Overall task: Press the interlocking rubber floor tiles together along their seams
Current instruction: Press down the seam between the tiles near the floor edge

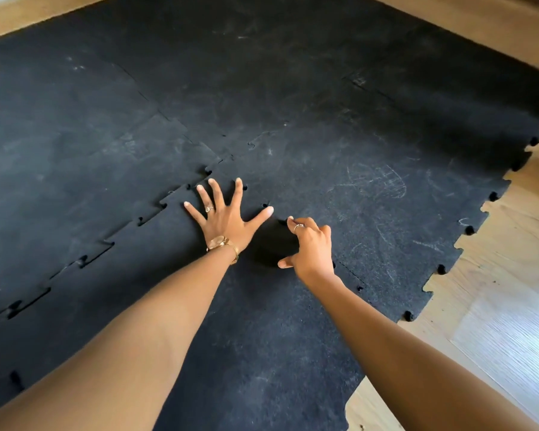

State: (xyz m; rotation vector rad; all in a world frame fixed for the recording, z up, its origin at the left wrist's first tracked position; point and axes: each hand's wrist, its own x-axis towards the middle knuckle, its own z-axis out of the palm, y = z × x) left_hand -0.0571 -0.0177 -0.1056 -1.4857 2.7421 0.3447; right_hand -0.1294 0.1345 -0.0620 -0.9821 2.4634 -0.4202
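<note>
The near tile lies under both forearms, its toothed edges meeting neighbouring tiles ahead of and to the left of the hands. The left hand is spread wide, palm flat on the tile's far corner, holding nothing. The right hand is half curled just beside it, fingertips down on the seam, gripping nothing.

The seam running back to the left of the left wrist shows open gaps between teeth (not yet seated). Recommended procedure: keep the left palm pinning the corner, then press each tab straight down with the heel of the hand, working outward from the corner. Avoid sliding pressure, which would likely shift the tile out of register.
</note>
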